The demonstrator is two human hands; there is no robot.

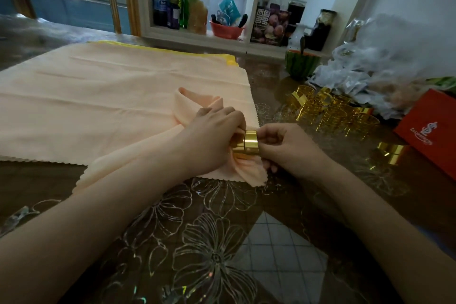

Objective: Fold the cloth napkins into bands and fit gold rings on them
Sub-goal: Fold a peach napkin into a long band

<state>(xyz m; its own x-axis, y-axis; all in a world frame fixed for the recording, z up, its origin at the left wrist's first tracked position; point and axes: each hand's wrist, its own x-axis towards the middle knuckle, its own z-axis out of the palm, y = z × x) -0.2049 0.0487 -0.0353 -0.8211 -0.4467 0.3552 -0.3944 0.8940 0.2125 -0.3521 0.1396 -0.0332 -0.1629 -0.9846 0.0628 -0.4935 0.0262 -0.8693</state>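
Two hands meet at the centre of a floral tabletop. L hand grips a peach napkin gathered into a band, fingers curled round it. R hand pinches a gold ring fitted round the band's end, touching the L fingers. Band lies over flat peach cloths. Spare rings are heaped at right, near a red box.
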